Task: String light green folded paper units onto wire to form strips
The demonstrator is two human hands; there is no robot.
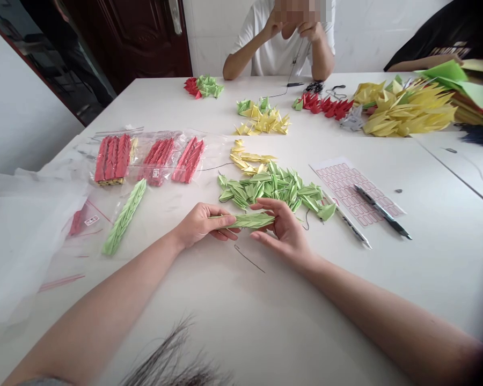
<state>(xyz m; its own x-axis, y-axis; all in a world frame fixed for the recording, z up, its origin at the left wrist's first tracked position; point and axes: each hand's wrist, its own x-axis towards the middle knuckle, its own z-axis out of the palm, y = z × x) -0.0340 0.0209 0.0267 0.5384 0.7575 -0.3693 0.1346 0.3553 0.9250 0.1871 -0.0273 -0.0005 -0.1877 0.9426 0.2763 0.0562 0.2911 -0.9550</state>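
My left hand (201, 222) pinches a stack of nested green folded-paper cranes (249, 220) between thumb and fingers, lying level above the table. At its far end my right hand (285, 233) is cupped, thumb and fingers spread apart; its inner fingers are partly hidden, so contact is hard to judge. Just behind the hands lies a loose heap of green folded cranes (273, 185). A thin needle-like wire (249, 258) rests on the table in front of them. Another long green stack (124, 217) lies to the left.
Clear bags hold red stacks (112, 157) at the left, beside white plastic sheeting (20, 236). To the right are a label sheet (338, 179), a black pen (382, 212) and a white pen (352, 228). Yellow cranes (406, 110) lie farther back. A person (282, 48) sits opposite.
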